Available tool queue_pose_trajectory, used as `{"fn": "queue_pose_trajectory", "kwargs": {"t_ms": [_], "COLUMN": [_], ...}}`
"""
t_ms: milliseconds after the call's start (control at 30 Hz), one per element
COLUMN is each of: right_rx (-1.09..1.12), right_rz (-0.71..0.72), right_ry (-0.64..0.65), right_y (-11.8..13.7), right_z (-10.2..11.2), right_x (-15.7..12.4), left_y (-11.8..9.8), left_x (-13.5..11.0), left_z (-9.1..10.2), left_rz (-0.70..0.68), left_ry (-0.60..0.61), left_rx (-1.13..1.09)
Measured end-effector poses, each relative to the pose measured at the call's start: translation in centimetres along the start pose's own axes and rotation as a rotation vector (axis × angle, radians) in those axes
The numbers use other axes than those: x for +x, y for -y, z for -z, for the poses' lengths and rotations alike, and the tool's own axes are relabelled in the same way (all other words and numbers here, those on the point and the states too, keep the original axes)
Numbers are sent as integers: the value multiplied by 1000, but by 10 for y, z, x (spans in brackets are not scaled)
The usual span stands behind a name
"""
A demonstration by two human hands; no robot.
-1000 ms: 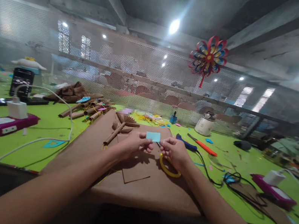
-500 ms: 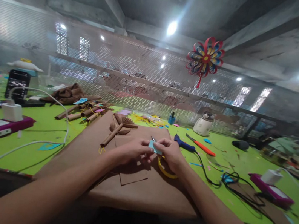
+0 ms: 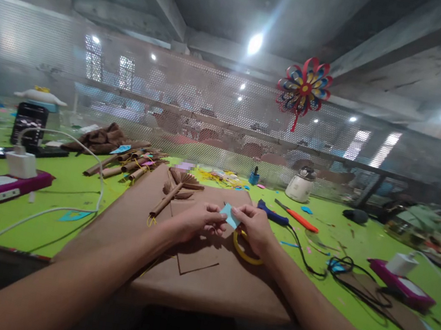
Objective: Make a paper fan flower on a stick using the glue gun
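Note:
A small piece of light blue paper (image 3: 231,217) is held up between my two hands. My right hand (image 3: 253,225) pinches its right side between thumb and fingers. Closed at the paper's left edge, my left hand (image 3: 206,220) has its thumb and fingertips on it. Yellow-handled scissors (image 3: 248,257) hang at my right hand, one loop showing beneath the palm; the paper and fingers hide most of the blades. Below the hands lies brown paper (image 3: 200,288) with a loose cut sheet on it. A rolled brown paper piece with a pleated fan top (image 3: 168,198) rests beyond my left hand.
Several brown paper rolls (image 3: 136,165) with yellow ties lie at the back left. A glue gun (image 3: 274,213) and an orange cutter (image 3: 300,218) sit right of my hands. Purple boxes with white plugs (image 3: 4,191) stand at both sides, trailing cables. A pinwheel (image 3: 304,89) hangs above.
The blue paper has been turned and tilted upward between my fingers, showing more of its face. The scissors' blade tip shows less than before. The view has shifted slightly.

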State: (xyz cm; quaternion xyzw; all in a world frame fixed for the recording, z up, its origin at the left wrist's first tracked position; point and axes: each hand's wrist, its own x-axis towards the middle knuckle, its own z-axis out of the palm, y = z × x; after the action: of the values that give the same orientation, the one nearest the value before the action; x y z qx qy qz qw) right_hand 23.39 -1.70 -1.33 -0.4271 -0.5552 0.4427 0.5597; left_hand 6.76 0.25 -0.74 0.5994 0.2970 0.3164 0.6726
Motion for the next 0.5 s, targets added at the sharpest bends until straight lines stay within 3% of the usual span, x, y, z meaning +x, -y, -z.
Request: {"fn": "queue_pose_trajectory", "kwargs": {"t_ms": [200,400,500], "right_rx": [13,-169,-224], "right_rz": [116,147,149], "right_ry": [20,439,462], "right_y": [10,28,29], "right_z": [14,30,26], "right_x": [2,-7,-11], "left_y": [-6,-11,-11], "left_x": [-2,-5,-6], "left_z": [4,9,8], "left_rz": [-9,3,23], "left_ry": [-42,80,140], "left_rx": [-124,-129,-106]}}
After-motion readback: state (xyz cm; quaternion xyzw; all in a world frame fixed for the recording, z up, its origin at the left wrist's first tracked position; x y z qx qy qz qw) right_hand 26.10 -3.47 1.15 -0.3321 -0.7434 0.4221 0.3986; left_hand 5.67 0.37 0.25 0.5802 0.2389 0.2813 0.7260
